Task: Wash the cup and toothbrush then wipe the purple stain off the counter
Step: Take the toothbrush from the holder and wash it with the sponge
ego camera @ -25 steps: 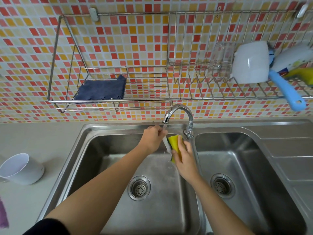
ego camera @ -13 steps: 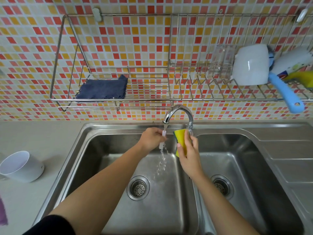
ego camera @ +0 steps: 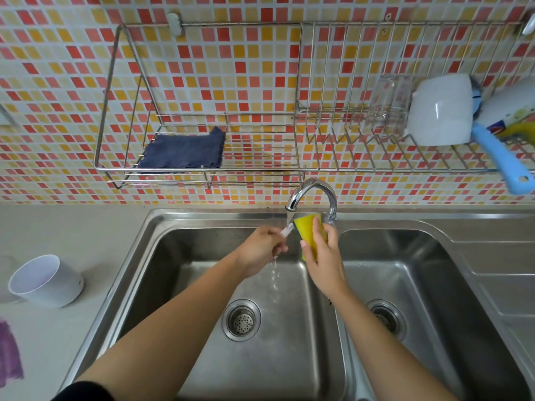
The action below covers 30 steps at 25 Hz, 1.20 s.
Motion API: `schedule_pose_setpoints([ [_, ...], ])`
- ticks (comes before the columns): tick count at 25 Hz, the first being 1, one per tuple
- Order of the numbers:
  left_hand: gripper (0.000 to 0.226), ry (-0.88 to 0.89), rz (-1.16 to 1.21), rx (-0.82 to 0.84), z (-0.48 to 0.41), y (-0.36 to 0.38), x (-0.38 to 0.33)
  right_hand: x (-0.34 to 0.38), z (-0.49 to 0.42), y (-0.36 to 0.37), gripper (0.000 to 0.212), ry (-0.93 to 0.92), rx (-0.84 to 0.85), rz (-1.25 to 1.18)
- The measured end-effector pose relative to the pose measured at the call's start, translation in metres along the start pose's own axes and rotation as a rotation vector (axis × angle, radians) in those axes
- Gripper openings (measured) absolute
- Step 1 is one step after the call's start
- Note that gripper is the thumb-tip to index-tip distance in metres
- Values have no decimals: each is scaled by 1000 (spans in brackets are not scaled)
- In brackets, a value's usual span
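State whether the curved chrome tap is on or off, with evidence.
On: water runs from the curved chrome tap and drips below the left hand.

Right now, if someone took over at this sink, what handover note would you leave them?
Left hand grips the toothbrush under the running tap, over the left basin.
Right hand holds a yellow sponge beside it.
The white cup lies tilted on the counter to the left; whether it is washed cannot be told.
The purple stain is on the counter's near left edge, not yet wiped.
Left to do: finish the toothbrush, check the cup, wipe the stain; a blue cloth lies on the wall rack.
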State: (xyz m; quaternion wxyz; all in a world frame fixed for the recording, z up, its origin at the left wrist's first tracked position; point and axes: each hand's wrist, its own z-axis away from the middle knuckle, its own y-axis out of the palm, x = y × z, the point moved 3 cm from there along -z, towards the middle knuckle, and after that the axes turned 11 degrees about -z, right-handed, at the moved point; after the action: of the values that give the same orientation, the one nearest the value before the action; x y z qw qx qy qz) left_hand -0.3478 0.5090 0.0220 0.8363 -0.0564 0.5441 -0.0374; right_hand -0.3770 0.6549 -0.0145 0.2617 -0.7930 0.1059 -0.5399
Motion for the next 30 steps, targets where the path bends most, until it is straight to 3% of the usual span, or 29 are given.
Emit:
schedule_pose_setpoints([
  [3, 22, -57, 197, -57, 1, -2, 0, 9, 2, 3, 61, -104, 54, 50],
  [7, 17, -175, 254, -105, 0, -5, 6, 9, -1, 1, 62, -32, -15, 45],
  [10, 16, -249, 329, -109, -2, -5, 6, 11, 2, 5, 64, -107, 49, 81],
  [13, 17, -273, 357, -95, -2, -1, 1, 9, 0, 4, 61, -37, -17, 46],
  [19, 15, -320, 464, -83, 1, -1, -2, 13, -2, 5, 57, -80, -9, 52],
  [24, 7, -242, 379, -151, 5, -3, -9, 9, -3, 1, 57, -40, -41, 36],
  [30, 9, 7, -102, -433, 7, -7, -7, 8, 3, 9, 61, -27, 6, 8],
])
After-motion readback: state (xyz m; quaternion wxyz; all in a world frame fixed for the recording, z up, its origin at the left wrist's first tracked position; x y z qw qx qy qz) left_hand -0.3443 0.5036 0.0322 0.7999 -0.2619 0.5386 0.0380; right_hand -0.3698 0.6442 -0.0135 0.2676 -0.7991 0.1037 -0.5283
